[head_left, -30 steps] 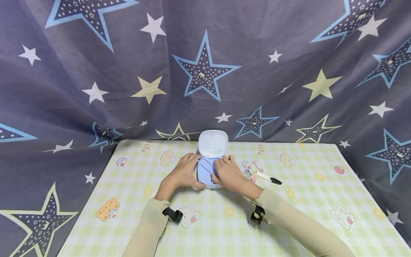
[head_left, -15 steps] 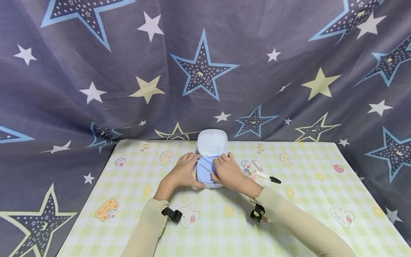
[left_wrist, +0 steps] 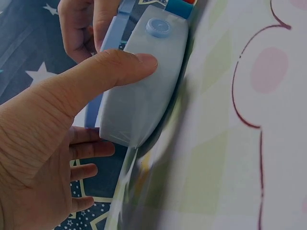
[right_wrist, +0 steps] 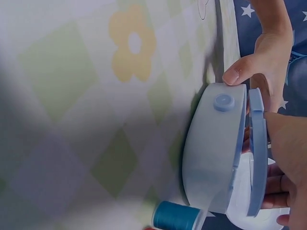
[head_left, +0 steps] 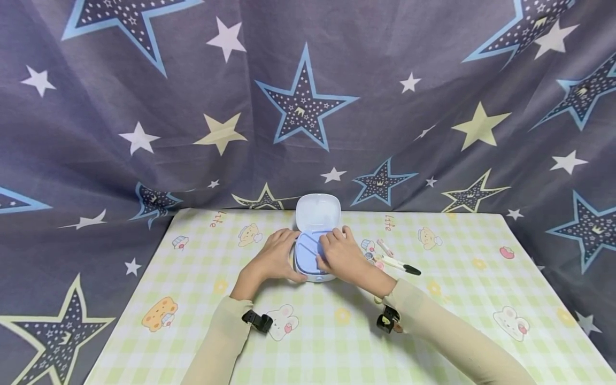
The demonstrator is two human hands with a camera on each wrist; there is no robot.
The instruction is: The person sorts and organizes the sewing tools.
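Note:
A small pale box point(head_left: 315, 278) stands on the table with its white lid point(head_left: 318, 213) tipped back. My left hand point(head_left: 276, 255) grips its left side; in the left wrist view the thumb lies across the front wall point(left_wrist: 144, 100), near a round blue button point(left_wrist: 159, 27). The fingers reach round the side. My right hand point(head_left: 343, 258) holds the blue divided inner tray point(head_left: 308, 248) by its right part. Seen from the right wrist, the tray point(right_wrist: 259, 158) is partly apart from the box body point(right_wrist: 211, 148). What lies inside the box is mostly hidden.
Right of the box lie several small thread spools point(head_left: 370, 257), a pale marker-like tool with a black end point(head_left: 401, 266) and a small pinkish item point(head_left: 385, 247). A teal spool point(right_wrist: 177, 216) shows close to the box. A star-patterned curtain point(head_left: 308, 107) hangs behind the checked table point(head_left: 308, 342).
The blue tray has risen slightly from the box, with a dark gap now showing along its near edge. Both hands keep nearly the same place; the view shifts a little.

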